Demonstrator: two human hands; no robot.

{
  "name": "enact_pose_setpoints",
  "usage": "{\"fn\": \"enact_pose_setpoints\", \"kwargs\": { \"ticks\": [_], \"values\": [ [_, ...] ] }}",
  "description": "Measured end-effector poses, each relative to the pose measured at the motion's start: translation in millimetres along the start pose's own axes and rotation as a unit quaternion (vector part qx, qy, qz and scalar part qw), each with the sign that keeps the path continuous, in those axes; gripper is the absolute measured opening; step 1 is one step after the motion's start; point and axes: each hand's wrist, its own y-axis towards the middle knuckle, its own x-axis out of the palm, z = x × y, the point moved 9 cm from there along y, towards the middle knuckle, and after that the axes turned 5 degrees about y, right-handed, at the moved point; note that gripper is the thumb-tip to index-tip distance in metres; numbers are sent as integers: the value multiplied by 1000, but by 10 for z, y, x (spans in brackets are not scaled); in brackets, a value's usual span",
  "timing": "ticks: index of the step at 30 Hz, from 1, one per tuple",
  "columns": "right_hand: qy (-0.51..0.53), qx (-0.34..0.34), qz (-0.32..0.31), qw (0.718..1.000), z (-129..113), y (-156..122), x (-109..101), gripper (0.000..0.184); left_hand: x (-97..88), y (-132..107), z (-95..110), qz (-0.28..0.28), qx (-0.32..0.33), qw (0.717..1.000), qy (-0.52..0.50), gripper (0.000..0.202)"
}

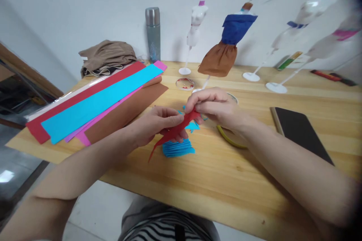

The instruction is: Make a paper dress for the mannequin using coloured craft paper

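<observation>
Left hand (pixel 162 124) and right hand (pixel 219 106) converge, fingers pinching narrow red paper (pixel 175 131); near, pleated bright-blue paper (pixel 178 149); far, white mannequins (pixel 194 37)

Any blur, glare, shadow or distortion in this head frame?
All head view: rightmost mannequin blurred and leaning outward; dark edge at far right; glare on the floor at left; soft shadow on the wall beside the leftmost mannequin; red paper clear in outline.
</observation>
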Motion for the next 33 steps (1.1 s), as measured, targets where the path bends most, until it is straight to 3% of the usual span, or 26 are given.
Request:
{"fn": "enact_pose_setpoints", "kwargs": {
  "ticks": [7,14,21,33],
  "values": [
    [5,4,16,1000,67,21,-35,43,-99,61,2,20,26,999,-9,33],
    [-55,91,35,994,195,10,36,29,-133,88,-17,36,23,999,20,26],
    [-82,72,99,989,134,32,-113,21,-203,78,20,109,25,992,59,13],
    [-104,33,161,981,38,47,-484,33,-370,187,-4,76,12,996,39,38]
  ]
}}
